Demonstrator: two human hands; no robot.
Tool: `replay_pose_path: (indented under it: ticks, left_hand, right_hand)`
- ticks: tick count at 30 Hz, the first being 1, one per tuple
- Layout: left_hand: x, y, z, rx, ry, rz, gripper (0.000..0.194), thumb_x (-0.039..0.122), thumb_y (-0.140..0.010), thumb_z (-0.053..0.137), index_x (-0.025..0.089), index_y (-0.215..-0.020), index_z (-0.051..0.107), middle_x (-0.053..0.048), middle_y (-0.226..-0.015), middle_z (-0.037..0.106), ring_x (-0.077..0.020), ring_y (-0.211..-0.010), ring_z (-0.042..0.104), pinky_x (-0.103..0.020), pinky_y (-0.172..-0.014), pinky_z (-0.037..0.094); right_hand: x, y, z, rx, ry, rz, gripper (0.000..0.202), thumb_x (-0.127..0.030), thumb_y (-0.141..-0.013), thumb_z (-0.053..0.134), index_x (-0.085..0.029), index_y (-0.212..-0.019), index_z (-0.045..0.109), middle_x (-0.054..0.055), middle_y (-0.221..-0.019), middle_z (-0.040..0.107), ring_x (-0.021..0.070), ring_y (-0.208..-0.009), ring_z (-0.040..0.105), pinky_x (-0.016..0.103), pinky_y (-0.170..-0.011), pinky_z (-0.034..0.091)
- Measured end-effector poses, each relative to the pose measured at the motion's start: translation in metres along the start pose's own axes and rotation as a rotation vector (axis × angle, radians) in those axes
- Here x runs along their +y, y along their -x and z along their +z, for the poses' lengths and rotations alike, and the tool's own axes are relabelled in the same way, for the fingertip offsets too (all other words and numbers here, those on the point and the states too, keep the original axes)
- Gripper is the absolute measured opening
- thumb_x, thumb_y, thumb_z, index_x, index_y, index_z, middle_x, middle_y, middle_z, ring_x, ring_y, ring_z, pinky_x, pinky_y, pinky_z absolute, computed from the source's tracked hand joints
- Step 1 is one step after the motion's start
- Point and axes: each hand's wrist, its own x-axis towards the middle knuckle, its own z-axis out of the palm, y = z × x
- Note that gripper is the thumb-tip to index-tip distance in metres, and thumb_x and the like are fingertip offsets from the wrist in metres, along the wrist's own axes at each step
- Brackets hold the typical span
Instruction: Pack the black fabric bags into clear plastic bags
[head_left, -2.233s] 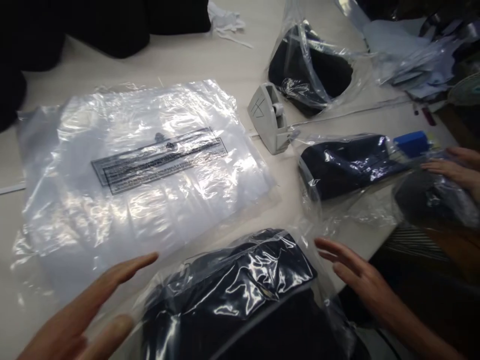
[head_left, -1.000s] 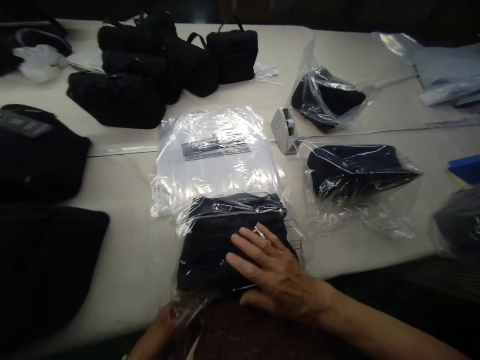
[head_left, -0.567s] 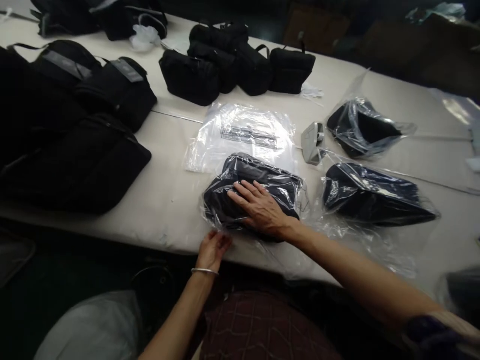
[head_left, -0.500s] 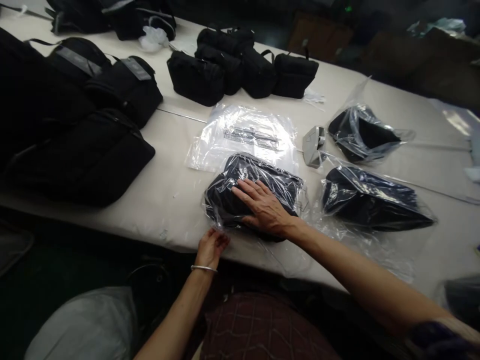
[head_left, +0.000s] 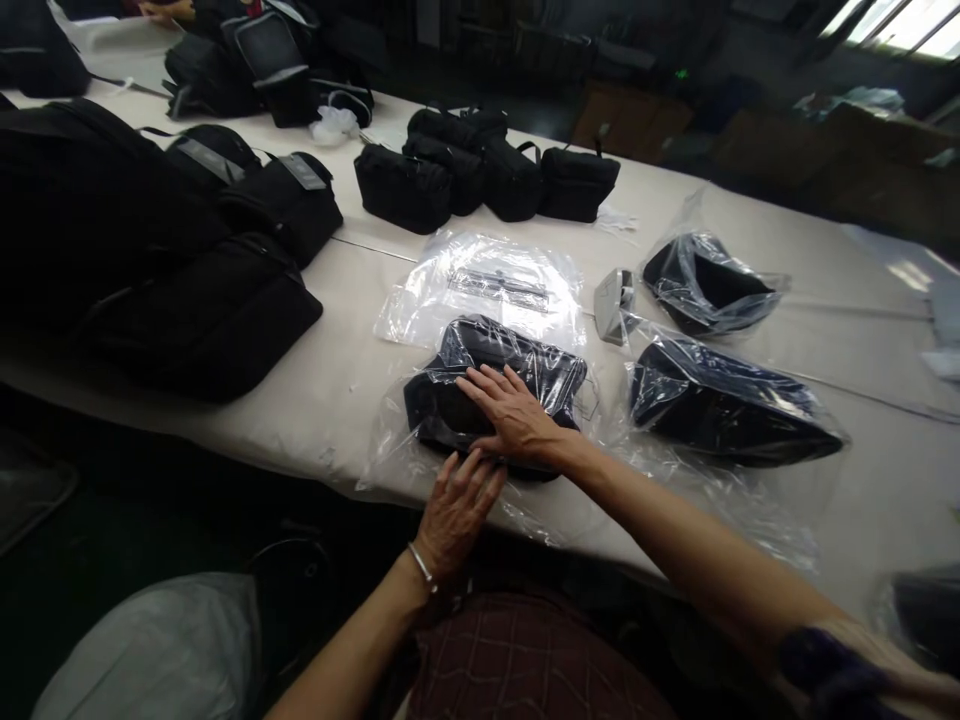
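A black bag in a clear plastic bag (head_left: pixel 442 405) lies at the near edge of the table. My right hand (head_left: pixel 514 415) rests flat on top of it, fingers spread. My left hand (head_left: pixel 461 505), with a silver bangle on the wrist, touches the near side of the wrapped bag with its fingers stretched out; it grips nothing that I can see. Loose clear plastic spreads out to the left of the bag and along the table edge. Just behind lies a stack of flat clear plastic bags (head_left: pixel 487 270) with dark print.
Two more plastic-wrapped black bags (head_left: pixel 727 410) lie to the right, beside a grey tape dispenser (head_left: pixel 613 305). Unwrapped black bags (head_left: pixel 405 190) stand at the back. Large black backpacks (head_left: pixel 210 310) fill the left side. Another person's hand (head_left: pixel 169 12) shows at the far left.
My left hand has let go of the plastic at the bag's near left corner and moved right, its fingers opening out. Loose plastic now spreads leftward. The right hand stays on top.
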Motion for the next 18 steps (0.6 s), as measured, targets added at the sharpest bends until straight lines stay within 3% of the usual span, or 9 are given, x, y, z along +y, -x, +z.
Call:
replay_pose_path:
  ticks: [5, 7, 9, 11, 13, 15, 18]
  left_hand:
    - [-0.009, -0.011, -0.007, -0.083, -0.108, 0.015, 0.025, 0.014, -0.092, 0.044, 0.023, -0.093, 0.068, -0.011, -0.093, 0.068, -0.0291, -0.104, 0.062, -0.051, -0.103, 0.038]
    - [-0.006, -0.007, -0.015, -0.134, -0.097, 0.059, 0.022, 0.017, -0.093, 0.046, 0.024, -0.094, 0.068, -0.009, -0.089, 0.069, -0.0259, -0.094, 0.064, -0.047, -0.099, 0.041]
    - [0.000, -0.006, -0.022, -0.154, -0.098, 0.118, 0.025, 0.017, -0.095, 0.044, 0.025, -0.102, 0.067, -0.010, -0.102, 0.071, -0.0256, -0.104, 0.063, -0.046, -0.103, 0.038]
    - [0.004, -0.011, -0.025, -0.119, -0.131, 0.182, 0.029, 0.013, -0.095, 0.042, 0.024, -0.108, 0.064, -0.011, -0.124, 0.066, -0.0266, -0.124, 0.054, -0.050, -0.111, 0.030]
    - [0.003, -0.021, -0.025, -0.048, -0.221, 0.235, 0.028, 0.012, -0.095, 0.043, 0.024, -0.108, 0.064, -0.010, -0.134, 0.060, -0.0265, -0.129, 0.050, -0.051, -0.112, 0.030]
    - [-0.003, -0.031, -0.021, 0.018, -0.323, 0.258, 0.023, 0.014, -0.095, 0.044, 0.023, -0.104, 0.063, -0.011, -0.130, 0.062, -0.0252, -0.117, 0.059, -0.047, -0.103, 0.042]
    - [-0.019, -0.040, -0.014, 0.082, -0.393, 0.248, 0.022, 0.015, -0.097, 0.039, 0.019, -0.094, 0.061, -0.011, -0.099, 0.071, -0.0199, -0.083, 0.067, -0.036, -0.078, 0.053]
  right_hand:
    - [0.008, -0.001, -0.011, -0.022, -0.178, 0.029, 0.068, -0.038, -0.093, 0.054, -0.022, -0.153, 0.024, 0.009, -0.157, 0.034, 0.0242, -0.146, 0.027, 0.051, -0.120, 0.020]
    - [0.005, 0.003, -0.006, 0.006, -0.059, -0.014, 0.079, -0.035, -0.087, 0.064, -0.022, -0.153, 0.024, 0.009, -0.158, 0.030, 0.0274, -0.147, 0.023, 0.053, -0.121, 0.014]
    - [0.001, 0.008, 0.005, 0.025, 0.080, -0.063, 0.093, -0.031, -0.077, 0.075, -0.020, -0.153, 0.022, 0.011, -0.160, 0.025, 0.0316, -0.148, 0.017, 0.054, -0.122, 0.007]
    - [-0.002, 0.012, 0.016, 0.045, 0.161, -0.078, 0.087, -0.025, -0.081, 0.069, -0.020, -0.154, 0.022, 0.011, -0.161, 0.023, 0.0315, -0.149, 0.014, 0.055, -0.121, 0.003]
    - [-0.003, 0.012, 0.022, 0.057, 0.183, -0.062, 0.074, -0.020, -0.088, 0.057, -0.019, -0.154, 0.022, 0.011, -0.161, 0.023, 0.0299, -0.149, 0.013, 0.055, -0.121, 0.003]
    - [-0.002, 0.011, 0.019, 0.035, 0.158, -0.068, 0.075, -0.021, -0.087, 0.058, -0.018, -0.154, 0.022, 0.012, -0.161, 0.022, 0.0304, -0.149, 0.012, 0.055, -0.121, 0.003]
    - [-0.004, 0.016, 0.000, 0.009, 0.084, -0.111, 0.089, -0.029, -0.079, 0.069, -0.016, -0.153, 0.022, 0.014, -0.161, 0.019, 0.0327, -0.149, 0.009, 0.055, -0.121, 0.006]
